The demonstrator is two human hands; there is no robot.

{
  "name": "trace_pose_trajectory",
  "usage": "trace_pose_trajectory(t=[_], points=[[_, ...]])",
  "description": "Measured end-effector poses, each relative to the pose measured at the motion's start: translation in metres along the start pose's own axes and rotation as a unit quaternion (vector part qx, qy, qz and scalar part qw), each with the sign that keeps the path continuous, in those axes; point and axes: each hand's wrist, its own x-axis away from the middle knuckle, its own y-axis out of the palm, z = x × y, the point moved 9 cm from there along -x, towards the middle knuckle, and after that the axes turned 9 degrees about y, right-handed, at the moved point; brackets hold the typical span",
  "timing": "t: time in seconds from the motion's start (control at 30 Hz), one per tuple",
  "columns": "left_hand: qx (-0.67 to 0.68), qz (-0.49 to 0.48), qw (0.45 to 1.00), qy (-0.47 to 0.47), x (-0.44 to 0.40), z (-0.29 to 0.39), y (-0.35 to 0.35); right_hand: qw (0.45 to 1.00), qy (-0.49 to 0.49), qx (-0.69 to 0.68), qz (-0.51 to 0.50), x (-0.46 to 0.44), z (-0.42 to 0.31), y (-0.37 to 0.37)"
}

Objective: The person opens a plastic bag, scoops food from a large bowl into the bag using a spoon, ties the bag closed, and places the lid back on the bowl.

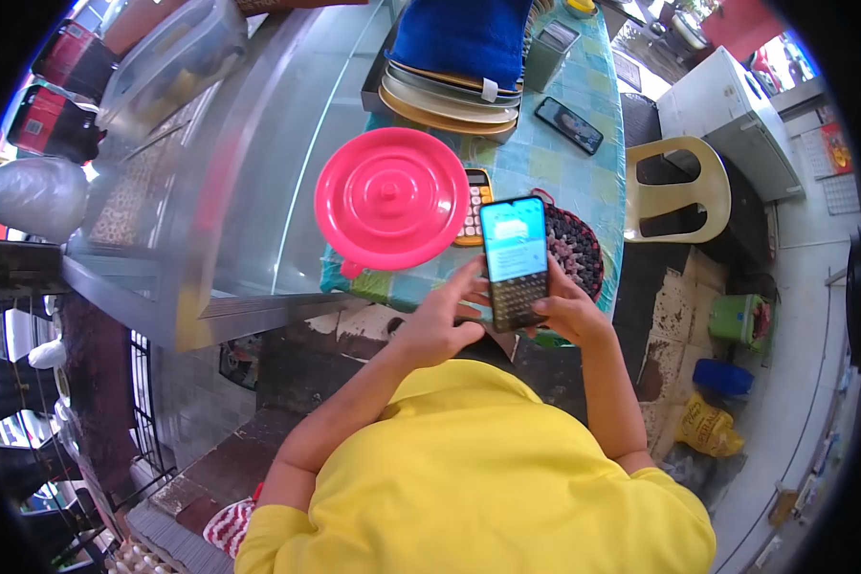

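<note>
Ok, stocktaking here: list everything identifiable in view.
Tablecloth: 1, teal, centre
Knobbed lid: 1, pink, centre
Calculator: 1, orange, beside lid
Plates: several, mostly cream, top
Cloth: 1, blue, atop plates
Loose smartphone: 1, black, on tablecloth
Woven mat: 1, multicoloured, centre
Chair: 1, cream, right
Tub: 1, clear, left
Bag: 1, yellow, right
Held smartphone: 1, black, centre
Shirt: 1, yellow, bottom
Left grip: 1, bare, by held smartphone
Right grip: 1, bare, on held smartphone

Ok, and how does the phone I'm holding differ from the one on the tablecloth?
The held phone is up in the right hand; the table phone lies on the tablecloth. The held phone's screen is bright blue above a keyboard; the table phone's looks much darker. Both are rectangular, with screens facing into view.
</note>
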Motion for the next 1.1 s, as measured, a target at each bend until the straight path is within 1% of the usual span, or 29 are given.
trace_pose_trajectory(t=[0.07,0.1,0.17,0.2,0.3,0.33,0.4,0.43,0.47,0.5,0.53,0.57,0.63,0.73,0.8,0.87,0.97,1.0,1.03,1.07,1.1], points=[[0.041,-0.023,0.998,-0.038,-0.006,-0.020,0.033,0.999,0.024,0.001,0.045,0.032,0.010,-0.024],[0.067,-0.025,0.996,-0.056,-0.035,-0.040,0.021,0.998,0.026,0.015,0.047,0.009,0.003,-0.045],[0.160,-0.022,0.981,-0.108,-0.049,-0.075,0.040,0.994,0.066,0.039,0.073,0.019,0.007,-0.068],[0.196,0.001,0.974,-0.114,-0.061,-0.084,0.045,0.994,0.067,0.051,0.071,0.017,0.005,-0.085],[0.265,0.086,0.950,-0.138,-0.084,-0.128,0.045,0.978,0.142,0.112,0.100,-0.004,-0.006,-0.114],[0.271,0.145,0.941,-0.141,-0.090,-0.130,0.047,0.967,0.110,0.201,0.111,-0.015,-0.014,-0.125],[0.217,0.154,0.959,-0.095,-0.103,-0.160,0.047,0.950,0.106,0.269,0.116,-0.033,-0.032,-0.141],[0.268,0.174,0.940,-0.116,-0.109,-0.167,0.049,0.939,0.106,0.305,0.121,-0.041,-0.043,-0.149],[0.318,0.197,0.917,-0.136,-0.115,-0.174,0.052,0.916,0.097,0.364,0.139,-0.054,-0.044,-0.167],[0.327,0.228,0.904,-0.154,-0.119,-0.168,0.054,0.889,0.086,0.422,0.152,-0.069,-0.044,-0.183],[0.342,0.235,0.898,-0.146,-0.123,-0.172,0.055,0.848,0.131,0.488,0.162,-0.074,-0.053,-0.180],[0.356,0.241,0.892,-0.138,-0.124,-0.176,0.055,0.812,0.117,0.540,0.189,-0.094,-0.042,-0.204],[0.372,0.251,0.886,-0.117,-0.128,-0.171,0.052,0.757,0.168,0.620,0.119,-0.111,-0.051,-0.188],[0.326,0.274,0.887,-0.181,-0.122,-0.166,0.047,0.745,0.118,0.649,0.101,-0.120,-0.065,-0.178],[0.281,0.287,0.889,-0.219,-0.117,-0.155,0.047,0.731,0.148,0.661,0.083,-0.113,-0.080,-0.174],[0.264,0.297,0.891,-0.219,-0.108,-0.148,0.045,0.718,0.166,0.673,0.065,-0.114,-0.093,-0.180],[0.240,0.299,0.899,-0.213,-0.087,-0.136,0.037,0.676,0.073,0.723,0.125,-0.148,-0.124,-0.232],[0.225,0.305,0.899,-0.220,-0.076,-0.132,0.034,0.739,0.046,0.641,0.200,-0.145,-0.153,-0.250],[0.209,0.314,0.898,-0.227,-0.062,-0.130,0.031,0.716,-0.044,0.635,0.287,-0.147,-0.187,-0.268],[0.201,0.326,0.896,-0.225,-0.047,-0.133,0.027,0.669,-0.210,0.640,0.314,-0.140,-0.223,-0.263],[0.166,0.318,0.903,-0.237,-0.035,-0.134,0.023,0.631,-0.184,0.659,0.366,-0.147,-0.239,-0.282]])
